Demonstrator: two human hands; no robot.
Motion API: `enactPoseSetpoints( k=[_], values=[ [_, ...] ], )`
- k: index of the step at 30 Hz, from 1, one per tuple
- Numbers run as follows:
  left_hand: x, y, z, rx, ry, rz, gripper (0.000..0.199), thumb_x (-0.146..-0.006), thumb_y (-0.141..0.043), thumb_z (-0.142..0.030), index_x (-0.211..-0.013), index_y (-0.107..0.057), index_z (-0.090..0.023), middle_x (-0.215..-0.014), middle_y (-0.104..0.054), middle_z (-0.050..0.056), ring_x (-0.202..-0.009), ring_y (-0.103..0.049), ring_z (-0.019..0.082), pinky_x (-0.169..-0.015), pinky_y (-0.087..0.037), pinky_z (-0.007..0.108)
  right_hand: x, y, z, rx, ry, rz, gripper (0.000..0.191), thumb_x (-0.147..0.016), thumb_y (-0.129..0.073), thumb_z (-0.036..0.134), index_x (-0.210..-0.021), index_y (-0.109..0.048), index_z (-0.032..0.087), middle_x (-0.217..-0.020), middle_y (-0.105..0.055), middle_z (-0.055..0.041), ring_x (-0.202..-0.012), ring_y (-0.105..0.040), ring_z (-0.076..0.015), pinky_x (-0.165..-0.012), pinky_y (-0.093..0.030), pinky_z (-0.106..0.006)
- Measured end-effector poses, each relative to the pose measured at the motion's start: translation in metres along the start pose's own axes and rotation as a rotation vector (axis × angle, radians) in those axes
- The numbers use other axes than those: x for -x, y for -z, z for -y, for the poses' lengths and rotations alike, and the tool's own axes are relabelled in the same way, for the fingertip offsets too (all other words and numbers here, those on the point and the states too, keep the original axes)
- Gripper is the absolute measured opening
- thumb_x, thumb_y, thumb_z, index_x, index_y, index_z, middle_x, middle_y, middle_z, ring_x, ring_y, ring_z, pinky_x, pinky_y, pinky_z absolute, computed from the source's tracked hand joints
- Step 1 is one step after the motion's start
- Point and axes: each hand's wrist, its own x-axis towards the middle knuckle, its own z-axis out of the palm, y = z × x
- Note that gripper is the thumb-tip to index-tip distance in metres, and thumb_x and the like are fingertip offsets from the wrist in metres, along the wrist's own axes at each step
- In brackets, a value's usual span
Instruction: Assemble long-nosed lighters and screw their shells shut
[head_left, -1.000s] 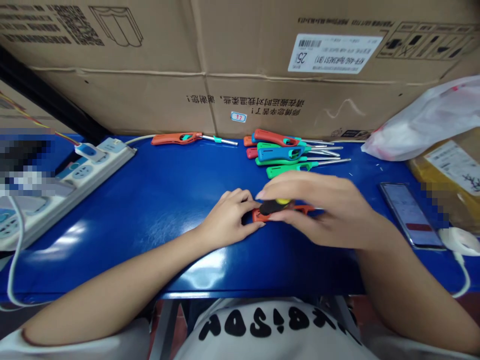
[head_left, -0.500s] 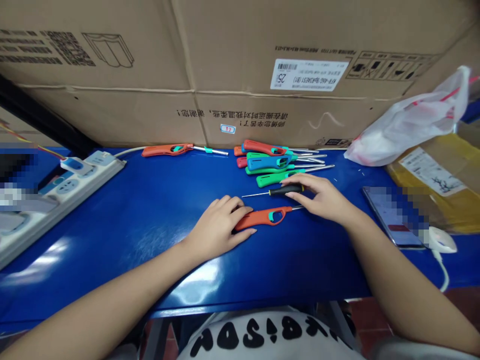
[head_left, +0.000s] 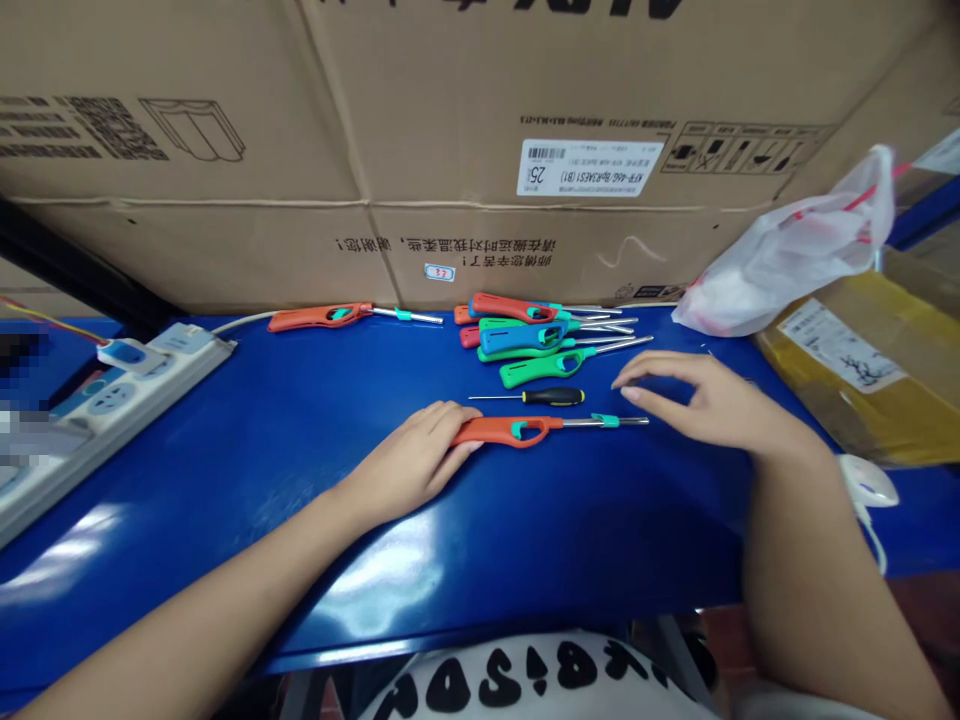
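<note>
My left hand is closed around the handle end of an orange gas lighter, which lies on the blue table with its metal tube pointing right. A green sleeve sits on that tube. Just beyond it lies a screwdriver with a black and yellow handle, its thin shaft pointing left. My right hand hovers to the right of the screwdriver and lighter tip, fingers loosely curved and apart, with nothing visible in them. Behind, several red, blue and green lighters lie in a pile, the nearest a green lighter.
Another orange lighter lies at the back left. A white power strip runs along the left side. A large cardboard box stands behind the table. On the right are a plastic bag, a taped parcel and a white charger.
My right hand has let go of the screwdriver and moved right, uncovering the orange lighter's tube. My right forearm now hides the phone. My left hand keeps hold of the lighter.
</note>
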Motion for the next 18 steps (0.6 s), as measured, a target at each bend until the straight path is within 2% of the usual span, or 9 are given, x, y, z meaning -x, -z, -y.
enactPoseSetpoints(
  k=[2,5,12,14,18],
  values=[
    [0.0,0.002,0.001,0.026,0.003,-0.014,0.029,-0.108,-0.041,-0.038,-0.127,-0.052,-0.018,-0.12,-0.065,0.011,-0.107,-0.063,0.025,-0.097,-0.051,0.041,0.003,0.0,-0.003,0.004,-0.034,0.096,0.024,-0.094,-0.063,0.043,-0.102,-0.074,0.024,-0.105,-0.077,-0.0055,-0.097,-0.072,-0.0242,-0.09,-0.056,-0.04],
    [0.0,0.003,0.002,0.04,0.001,-0.048,0.03,-0.108,-0.042,-0.037,-0.129,-0.051,-0.017,-0.122,-0.065,0.012,-0.11,-0.063,0.024,-0.099,-0.051,0.04,0.001,-0.006,-0.005,0.036,-0.05,0.16,0.029,-0.096,-0.059,0.045,-0.105,-0.076,0.023,-0.105,-0.078,-0.0063,-0.097,-0.073,-0.0247,-0.09,-0.056,-0.042],
    [0.003,0.005,0.002,0.116,0.06,-0.091,0.038,-0.105,-0.045,-0.039,-0.135,-0.056,-0.017,-0.124,-0.069,0.013,-0.108,-0.067,0.024,-0.097,-0.052,0.036,-0.006,-0.015,0.004,0.026,-0.032,0.153,0.025,-0.096,-0.058,0.042,-0.097,-0.074,0.022,-0.096,-0.078,-0.0059,-0.085,-0.072,-0.0226,-0.078,-0.054,-0.037],
    [0.003,0.005,0.0,0.232,0.133,-0.077,0.039,-0.105,-0.046,-0.04,-0.132,-0.061,-0.018,-0.111,-0.075,0.009,-0.095,-0.071,0.021,-0.087,-0.053,0.03,-0.008,-0.019,0.009,0.005,-0.019,0.152,0.022,-0.096,-0.059,0.039,-0.097,-0.072,0.022,-0.096,-0.077,-0.0057,-0.085,-0.071,-0.0217,-0.078,-0.053,-0.036],
    [-0.001,0.005,-0.006,0.5,0.309,-0.038,0.039,-0.104,-0.046,-0.046,-0.101,-0.072,-0.017,-0.072,-0.073,0.001,-0.069,-0.067,0.014,-0.073,-0.05,0.023,-0.014,-0.031,0.02,-0.015,0.047,0.154,0.02,-0.098,-0.057,0.034,-0.099,-0.07,0.02,-0.097,-0.074,-0.0067,-0.087,-0.069,-0.0206,-0.079,-0.053,-0.034]
  ],
)
